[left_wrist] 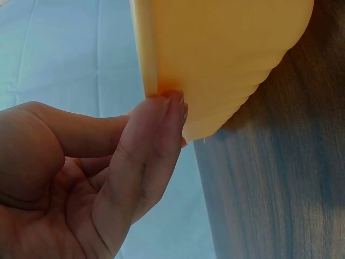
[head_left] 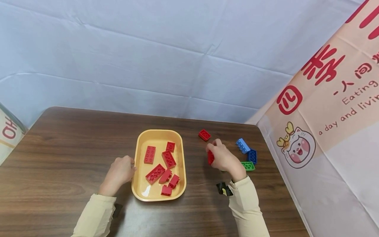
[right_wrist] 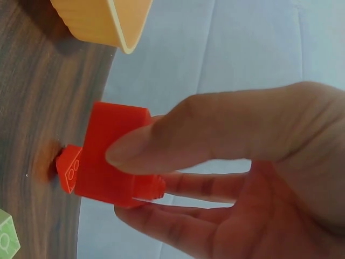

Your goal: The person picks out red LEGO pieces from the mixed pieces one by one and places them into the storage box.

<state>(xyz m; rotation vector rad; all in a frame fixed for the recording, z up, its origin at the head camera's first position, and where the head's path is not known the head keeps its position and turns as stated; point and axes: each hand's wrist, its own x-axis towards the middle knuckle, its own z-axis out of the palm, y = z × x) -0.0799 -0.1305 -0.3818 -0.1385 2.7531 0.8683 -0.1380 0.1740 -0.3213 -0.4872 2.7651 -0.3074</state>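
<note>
My right hand holds a red toy brick between thumb and fingers, raised off the table to the right of a yellow tray. At the tray's left side, my left hand pinches the rim; the left wrist view shows the fingertips against the yellow wall. Several red bricks lie inside the tray, among them an eight-stud brick at the upper left and a curved-looking piece lower down. Another red brick lies on the table beyond the right hand.
On the right of the brown wooden table lie a light blue brick, a dark blue brick and a green brick, partly behind the right hand. Pale cloth hangs behind the table, and a printed cloth at right.
</note>
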